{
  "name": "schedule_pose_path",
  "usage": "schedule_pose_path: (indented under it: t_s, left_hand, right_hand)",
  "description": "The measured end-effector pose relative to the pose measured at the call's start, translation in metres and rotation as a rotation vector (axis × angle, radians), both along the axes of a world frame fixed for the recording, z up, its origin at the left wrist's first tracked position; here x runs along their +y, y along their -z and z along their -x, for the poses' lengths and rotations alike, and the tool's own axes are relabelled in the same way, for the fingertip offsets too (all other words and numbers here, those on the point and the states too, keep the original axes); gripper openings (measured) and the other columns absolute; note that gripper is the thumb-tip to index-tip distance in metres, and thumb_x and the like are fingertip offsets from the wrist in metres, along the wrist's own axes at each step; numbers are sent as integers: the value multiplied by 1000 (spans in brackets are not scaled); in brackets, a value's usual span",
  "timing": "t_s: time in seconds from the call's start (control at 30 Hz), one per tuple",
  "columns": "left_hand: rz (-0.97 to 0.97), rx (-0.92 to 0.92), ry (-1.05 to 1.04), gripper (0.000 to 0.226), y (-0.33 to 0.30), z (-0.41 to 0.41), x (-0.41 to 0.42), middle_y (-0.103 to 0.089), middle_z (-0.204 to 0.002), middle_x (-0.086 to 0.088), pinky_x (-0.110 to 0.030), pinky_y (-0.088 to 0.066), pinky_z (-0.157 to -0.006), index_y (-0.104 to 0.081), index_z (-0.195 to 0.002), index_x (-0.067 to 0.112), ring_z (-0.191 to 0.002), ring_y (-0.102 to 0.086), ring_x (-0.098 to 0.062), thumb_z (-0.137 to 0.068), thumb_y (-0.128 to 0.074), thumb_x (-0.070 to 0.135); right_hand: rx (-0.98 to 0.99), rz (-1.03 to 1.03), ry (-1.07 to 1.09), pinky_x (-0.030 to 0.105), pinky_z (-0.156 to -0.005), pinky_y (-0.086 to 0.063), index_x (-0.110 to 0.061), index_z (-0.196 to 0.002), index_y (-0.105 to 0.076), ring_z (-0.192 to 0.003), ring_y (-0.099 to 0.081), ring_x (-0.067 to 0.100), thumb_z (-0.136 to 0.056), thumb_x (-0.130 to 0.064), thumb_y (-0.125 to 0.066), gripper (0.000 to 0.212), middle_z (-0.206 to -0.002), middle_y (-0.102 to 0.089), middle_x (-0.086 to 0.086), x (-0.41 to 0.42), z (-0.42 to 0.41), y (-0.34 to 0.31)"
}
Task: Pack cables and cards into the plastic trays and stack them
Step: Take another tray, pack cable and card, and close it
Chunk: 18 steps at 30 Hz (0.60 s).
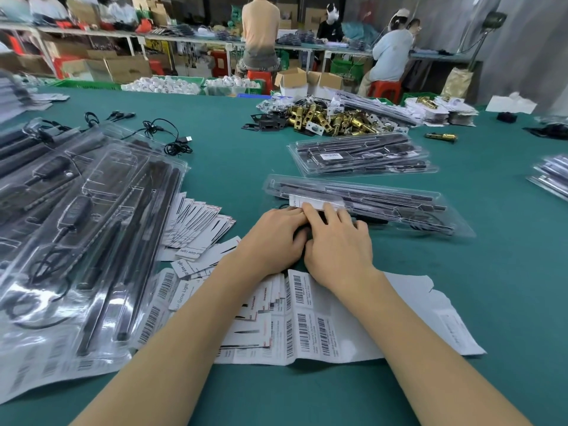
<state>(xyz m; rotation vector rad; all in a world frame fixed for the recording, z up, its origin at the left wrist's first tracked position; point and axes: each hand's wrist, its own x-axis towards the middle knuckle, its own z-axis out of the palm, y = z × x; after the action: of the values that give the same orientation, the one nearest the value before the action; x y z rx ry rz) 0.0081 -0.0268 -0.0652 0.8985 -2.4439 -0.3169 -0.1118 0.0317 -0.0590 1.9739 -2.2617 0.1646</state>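
Observation:
A clear plastic tray (384, 199) with black rods and a cable lies on the green table in front of me. Both hands lie side by side on its near left end. My left hand (270, 241) rests knuckles up with its fingers curled against the tray's edge. My right hand (335, 241) presses its straight fingers on a white card (313, 202) in the tray. Loose printed cards (196, 229) fan out to the left, and barcode label sheets (307, 318) lie under my forearms. Whatever is under my palms is hidden.
A big pile of filled trays (80, 229) covers the left side. Another tray stack (362, 156) lies further back, with brass lock parts (335, 118) behind it. Loose black cables (166, 136) lie at the back left. People sit at benches beyond the table.

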Motion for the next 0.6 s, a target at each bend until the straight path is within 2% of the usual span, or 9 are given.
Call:
schedule_pose_path:
  t_s: [0.1,0.17,0.3,0.5,0.6]
  left_hand:
    - [-30,-31,1,35,-1,-1,-2,-70,-118,-4,-32,-42,-95,-65,-127,11,-109,-59,-23,-97,-47,7]
    - [-63,-44,8,35,-3,-3,-4,-70,-120,-4,-27,-41,-93,-65,-127,11,-109,-59,-23,-98,-46,6]
    - [-108,-57,3,36,-7,-6,-7,-69,-122,-2,-33,-44,-92,-65,-126,14,-107,-60,-26,-99,-43,6]
    - [-119,-118,-32,39,-6,-6,-9,-63,-128,-5,-39,-39,-103,-60,-132,10,-115,-56,-26,-101,-37,5]
    - [-97,-254,-82,42,-8,-2,-7,-58,-134,-6,-38,-29,-113,-52,-140,9,-124,-49,-26,-102,-34,8]
  right_hand:
    - [-61,18,-7,48,-117,-24,-28,-158,-15,-150,-17,29,-100,-28,-38,62,-165,-18,6,1,-2,5]
    - [-76,37,-24,50,-121,-15,-25,-157,-16,-153,-11,28,-101,-27,-37,60,-166,-17,4,0,-2,8]
    - [-125,61,-56,51,-122,-11,-24,-157,-17,-151,-17,27,-101,-25,-37,59,-163,-24,2,-1,-2,11]
    - [-171,82,-73,48,-123,-12,-28,-160,-13,-151,-17,24,-101,-27,-36,63,-164,-24,-4,1,0,13]
    - [-167,63,-76,50,-123,-9,-28,-160,-12,-152,-15,23,-103,-28,-34,61,-165,-22,-4,0,0,14]
